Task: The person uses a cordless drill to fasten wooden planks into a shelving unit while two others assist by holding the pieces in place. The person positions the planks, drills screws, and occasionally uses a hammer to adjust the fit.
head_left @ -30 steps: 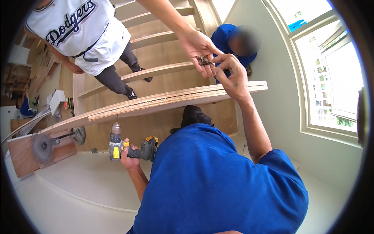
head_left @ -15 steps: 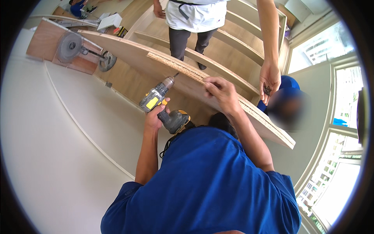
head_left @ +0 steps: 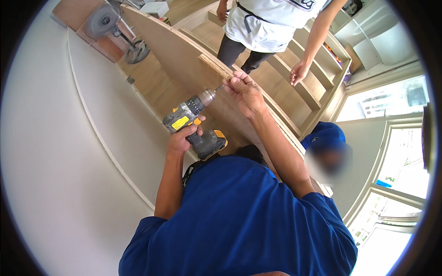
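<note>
My left hand (head_left: 180, 139) is wrapped round the grip of a cordless drill (head_left: 188, 110), grey and black with a yellow label and a battery at its base. The drill's thin bit points up and right toward the edge of a long wooden board (head_left: 165, 43). Right by the bit's tip, my right hand (head_left: 247, 95) is closed in a pinch at a short strip of raw-edged board (head_left: 214, 65) along the top edge. Whatever small thing is between those fingertips is too hidden to name.
Beyond the board stands a person in a white shirt (head_left: 258, 27), one hand (head_left: 299, 73) hanging lowered among wooden frame slats (head_left: 299, 82). Another person in a blue cap (head_left: 324, 134) is at the right. A grey fan (head_left: 105, 20) lies at the far left, beside a white wall (head_left: 41, 138).
My right hand has moved left along the board to the drill's tip and pinched. The person in white has drawn back the palm that held small dark screws. The view has shifted.
</note>
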Tool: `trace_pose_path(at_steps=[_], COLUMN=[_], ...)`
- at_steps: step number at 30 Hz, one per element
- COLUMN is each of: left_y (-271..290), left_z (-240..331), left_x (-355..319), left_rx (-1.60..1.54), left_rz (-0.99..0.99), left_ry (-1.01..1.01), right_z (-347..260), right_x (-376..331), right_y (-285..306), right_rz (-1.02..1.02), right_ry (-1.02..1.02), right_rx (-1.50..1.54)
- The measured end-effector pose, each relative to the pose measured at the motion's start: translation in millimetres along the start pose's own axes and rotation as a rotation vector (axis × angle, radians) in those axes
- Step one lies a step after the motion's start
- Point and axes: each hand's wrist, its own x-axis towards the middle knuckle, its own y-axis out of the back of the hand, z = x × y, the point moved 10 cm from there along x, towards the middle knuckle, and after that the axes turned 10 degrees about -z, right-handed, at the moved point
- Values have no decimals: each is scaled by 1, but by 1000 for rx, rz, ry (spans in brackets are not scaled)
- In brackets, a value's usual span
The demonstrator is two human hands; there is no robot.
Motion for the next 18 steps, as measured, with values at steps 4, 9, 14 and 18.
trace_pose_path(at_steps=[4,9,14,18], left_y=[-7,-1,1,0], left_z=[2,-1,-3,-1], left_x=[2,0,-1,0], left_rx=[-9,-15,-13,-6], left_rz=[1,19,27,28], left_ry=[-36,-58,-60,-63], right_z=[11,20,24,26], right_x=[5,11,16,15], right_y=[-10,-15,-11,-10], right_rz=[-118,-151,-150,-145], right_ry=[-49,-67,-51,-33], right_rx=[65,67,92,108])
